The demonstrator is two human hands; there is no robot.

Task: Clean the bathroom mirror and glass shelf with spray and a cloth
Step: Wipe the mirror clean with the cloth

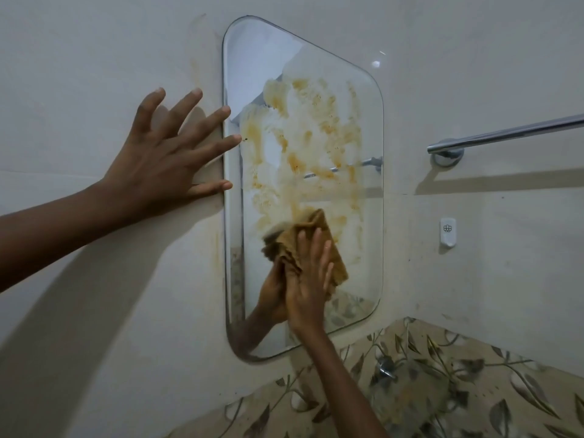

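Note:
A rounded rectangular mirror (pixel 357 128) hangs on the pale wall, its middle smeared with brownish-orange streaks and white foam. My right hand (pixel 308 286) presses a crumpled tan cloth (pixel 322 248) flat against the mirror's lower half, fingers straight. My left hand (pixel 170 153) lies spread on the wall beside the mirror's left edge, with its fingertips touching the edge. No spray bottle and no glass shelf show in the head view.
A chrome towel rail (pixel 505 132) sticks out from the right wall. A small white hook (pixel 448 231) is fixed below it. Leaf-patterned tiles (pixel 442 374) run along the bottom right.

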